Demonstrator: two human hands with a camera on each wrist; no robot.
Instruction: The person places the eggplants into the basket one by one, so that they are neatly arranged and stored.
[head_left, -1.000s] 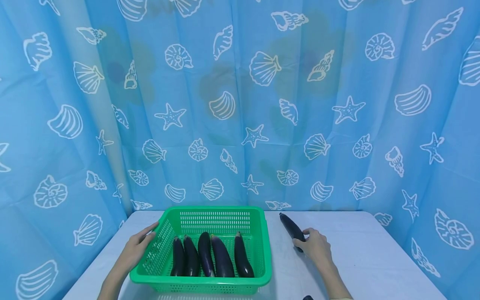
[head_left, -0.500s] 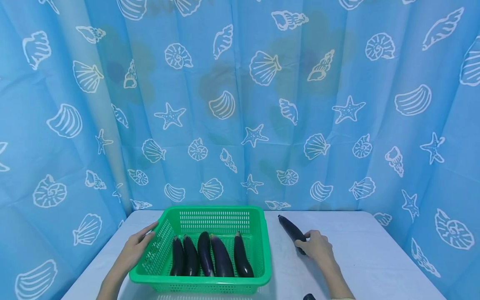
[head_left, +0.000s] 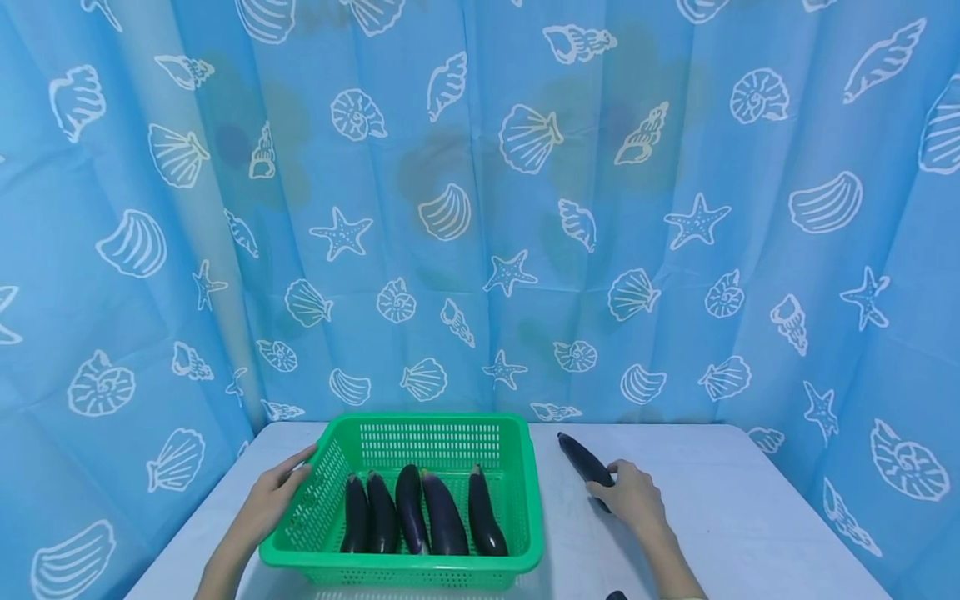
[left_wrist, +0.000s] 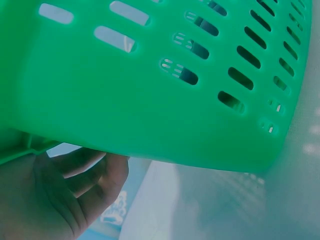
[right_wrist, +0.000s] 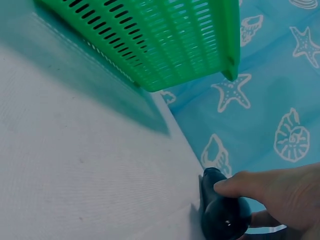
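On the left, my left hand (head_left: 270, 500) holds the green plastic basket (head_left: 408, 573) by its left side. The left wrist view shows bent fingers (left_wrist: 114, 175) at the edge of the basket's slotted wall; the thumb is hidden there. To the right of the basket, my right hand (head_left: 633, 497) grips the near end of a dark purple eggplant (head_left: 581, 458). That eggplant lies aslant on the white table. In the right wrist view the thumb (right_wrist: 240, 185) presses on the eggplant (right_wrist: 225, 217) from above. Several eggplants (head_left: 444, 512) lie side by side in the basket.
A white cloth (head_left: 750, 517) covers the table. Behind and at both sides hangs a blue curtain (head_left: 480, 317) with white shell prints. At the bottom edge, near my right forearm, shows the dark rounded end of another object (head_left: 617, 595), mostly cut off.
The gripped eggplant has shifted very slightly towards me at its far end. My left hand, the basket and the eggplants in it have stayed put.
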